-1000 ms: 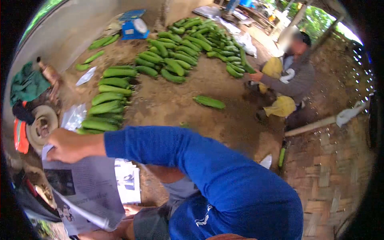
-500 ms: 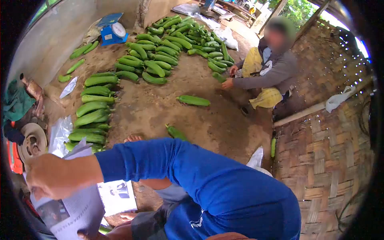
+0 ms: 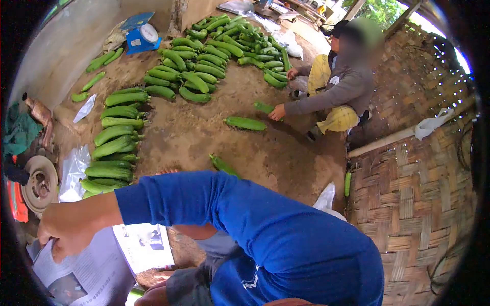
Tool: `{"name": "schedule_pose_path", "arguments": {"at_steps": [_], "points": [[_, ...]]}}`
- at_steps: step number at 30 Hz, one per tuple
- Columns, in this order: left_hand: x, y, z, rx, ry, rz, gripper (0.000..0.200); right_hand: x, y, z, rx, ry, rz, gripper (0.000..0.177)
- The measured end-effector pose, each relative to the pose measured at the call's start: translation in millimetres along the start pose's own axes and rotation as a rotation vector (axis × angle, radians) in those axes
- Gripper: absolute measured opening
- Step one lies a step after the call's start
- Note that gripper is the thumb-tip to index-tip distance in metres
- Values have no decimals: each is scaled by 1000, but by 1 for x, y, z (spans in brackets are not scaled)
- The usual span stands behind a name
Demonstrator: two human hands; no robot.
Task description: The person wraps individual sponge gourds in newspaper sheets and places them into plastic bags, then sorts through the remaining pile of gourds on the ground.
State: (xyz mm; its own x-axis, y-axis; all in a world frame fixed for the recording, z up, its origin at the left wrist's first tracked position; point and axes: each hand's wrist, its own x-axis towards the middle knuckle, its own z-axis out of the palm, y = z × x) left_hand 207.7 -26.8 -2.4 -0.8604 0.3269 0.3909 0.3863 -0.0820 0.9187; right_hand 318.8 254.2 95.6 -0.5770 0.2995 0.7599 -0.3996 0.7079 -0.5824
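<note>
Gripping the printed sheet point(image 3: 104, 262) near its upper edge, your right hand point(image 3: 71, 227) had it spreading just below; its long axis was unclear, and your left hand, out of view, couldn't be judged.

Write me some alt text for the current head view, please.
A blue-sleeved person's right hand grips a printed sheet at lower left. Beyond, long green vegetables lie lined up and heaped on a brown floor, with a blue scale at upper left; to the right, a crouching co-worker has a hand on one.
</note>
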Motion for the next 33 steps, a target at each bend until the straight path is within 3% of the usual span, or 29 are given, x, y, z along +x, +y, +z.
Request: {"name": "schedule_pose_path", "arguments": {"at_steps": [1, 4, 6, 10, 13, 15, 17, 18, 21, 23, 24, 25, 27, 29, 31, 33], "points": [[-2, 3, -4, 4, 37, 50, 119, -1, -2, -5, 10, -36, 9, 39], [21, -9, -8, -300, 198, -248, 49, -4, -11, -18, 54, -200, 73, 45], [21, -17, -13, -223, 170, -236, 52, -9, -21, -29, 163, -288, 120, 48], [25, -53, -48, 145, 107, 53, 60, -16, -4, -29, 134, -476, 129, 51], [37, -89, -91, 568, 126, 462, 66, -21, 3, -33, 4, -449, 37, 50], [50, -92, -115, 811, 70, 701, 68, -24, -7, -43, 19, -408, 104, 47], [60, -95, -121, 920, 117, 739, 71, -27, -13, -49, 36, -327, 171, 44], [69, -102, -115, 905, 192, 659, 72, -28, -12, -50, 42, -264, 204, 42], [104, -90, -119, 671, -102, 664, 72, -27, -21, -59, 134, -83, 221, 38], [114, -52, -79, 209, -154, 54, 63, -25, -18, -56, 182, -12, 224, 36], [118, -41, -60, -373, -117, -517, 61, -26, -17, -55, 162, 3, 212, 36], [121, -43, -43, -325, -169, -832, 72, -26, -15, -55, 138, 16, 199, 36], [105, -68, -23, 76, -474, -606, 65, -31, -8, -54, 98, -5, 214, 36], [84, -71, -9, 277, -659, -481, 60, -37, 4, -49, 77, -76, 270, 36], [75, -60, 0, 174, -707, -494, 58, -41, 23, -37, 0, -107, 238, 35], [99, -123, -38, 149, -728, -311, 49, -45, 34, -32, -29, -132, 246, 34]]}}
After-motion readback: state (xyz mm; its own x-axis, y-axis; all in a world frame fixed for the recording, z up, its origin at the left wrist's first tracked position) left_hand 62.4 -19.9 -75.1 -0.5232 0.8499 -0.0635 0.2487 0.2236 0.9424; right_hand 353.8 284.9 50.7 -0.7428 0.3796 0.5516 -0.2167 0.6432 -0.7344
